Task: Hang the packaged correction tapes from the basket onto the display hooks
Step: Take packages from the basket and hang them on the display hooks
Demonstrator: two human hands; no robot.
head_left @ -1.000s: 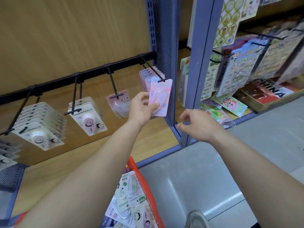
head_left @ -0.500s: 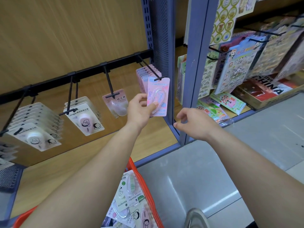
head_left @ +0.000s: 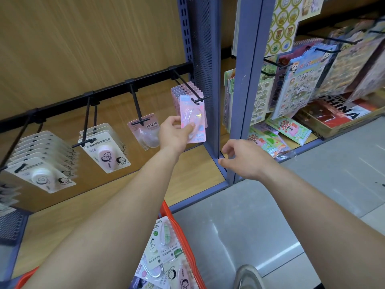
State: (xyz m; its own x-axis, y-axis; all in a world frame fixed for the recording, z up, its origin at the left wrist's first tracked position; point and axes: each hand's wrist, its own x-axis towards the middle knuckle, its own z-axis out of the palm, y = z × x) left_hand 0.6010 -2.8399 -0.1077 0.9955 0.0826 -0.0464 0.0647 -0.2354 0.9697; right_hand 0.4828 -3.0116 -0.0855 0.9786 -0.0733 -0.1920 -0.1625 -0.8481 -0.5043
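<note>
My left hand [head_left: 174, 135] pinches a pink packaged correction tape [head_left: 194, 119] at its lower left, thumb on the front. The pack's top hole sits at the tip of the rightmost black display hook [head_left: 188, 85], where several more pink packs hang behind it. My right hand [head_left: 244, 158] hovers lower right of the pack, fingers loosely curled and holding nothing. The red basket [head_left: 177, 230] at the bottom centre holds several more packaged tapes [head_left: 164, 255], partly hidden by my left forearm.
Three other hooks to the left carry a single pink pack [head_left: 145, 130] and white packs [head_left: 105, 149]. A blue upright post [head_left: 245, 90] divides this bay from sticker sheets [head_left: 300, 84] on the right. A wooden shelf board [head_left: 193, 174] lies below, grey floor at right.
My left hand has shifted the pink pack slightly up and left along the hook tip. The right hand has opened a little and stayed below right.
</note>
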